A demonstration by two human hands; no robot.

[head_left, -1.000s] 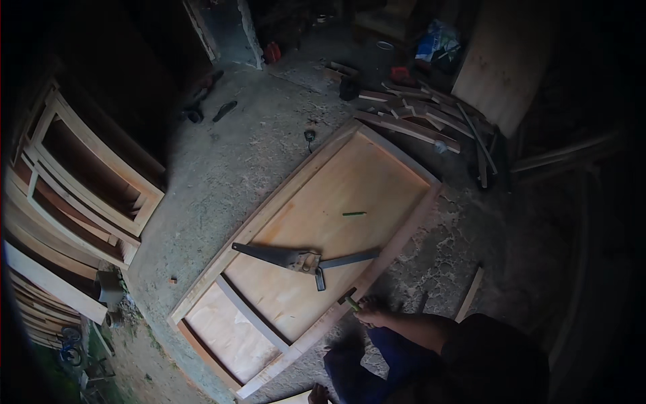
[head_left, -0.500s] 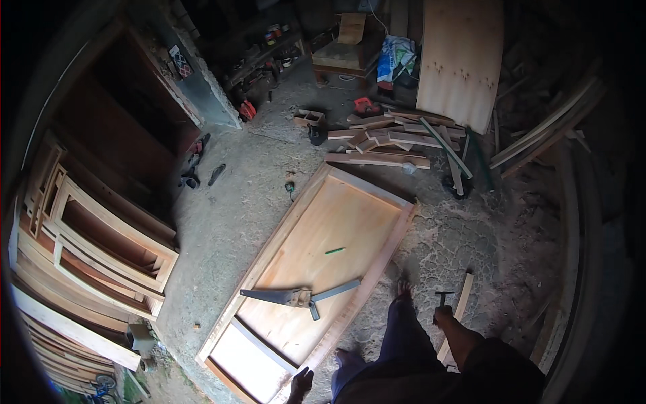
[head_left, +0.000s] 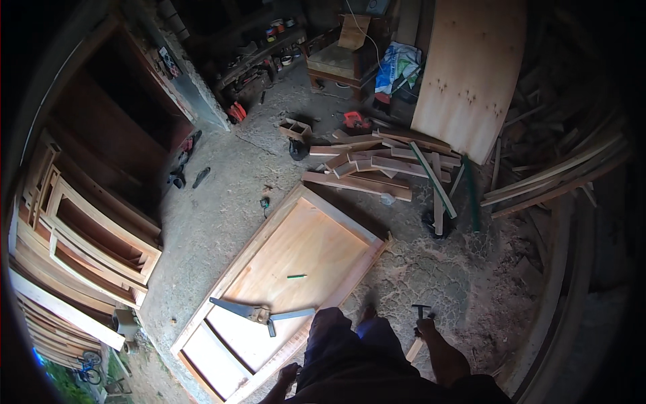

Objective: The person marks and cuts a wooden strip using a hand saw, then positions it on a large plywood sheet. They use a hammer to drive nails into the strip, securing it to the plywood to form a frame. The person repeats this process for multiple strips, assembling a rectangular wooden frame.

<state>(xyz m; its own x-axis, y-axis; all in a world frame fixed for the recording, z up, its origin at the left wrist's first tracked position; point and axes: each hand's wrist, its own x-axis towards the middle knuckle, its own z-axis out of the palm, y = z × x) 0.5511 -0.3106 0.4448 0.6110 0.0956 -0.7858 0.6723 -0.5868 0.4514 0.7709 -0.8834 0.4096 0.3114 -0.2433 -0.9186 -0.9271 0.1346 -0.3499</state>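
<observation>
My right hand [head_left: 425,328] is closed around the handle of a hammer [head_left: 422,309], whose dark head points away from me. Just beneath that hand part of a pale wooden strip [head_left: 414,349] shows. My left hand [head_left: 289,373] hangs beside the near edge of a large framed wooden panel [head_left: 330,232]; it looks empty, its fingers loosely apart in dim light. Across the panel lie a handsaw [head_left: 235,309] and a try square [head_left: 292,314], touching or overlapping. Farther up the panel rests a green pencil [head_left: 297,276].
Stacked lumber pieces [head_left: 373,165] lie beyond the panel, near a leaning plywood sheet [head_left: 469,81]. Wooden frames [head_left: 101,225] lean at the left. A wooden chair [head_left: 340,60], a divided wooden box [head_left: 295,128] and a red tool [head_left: 356,120] stand farther back.
The view has shifted, so the panel and its tools sit lower and more to the left. My legs have moved closer to the panel. The hammer stays in my right hand.
</observation>
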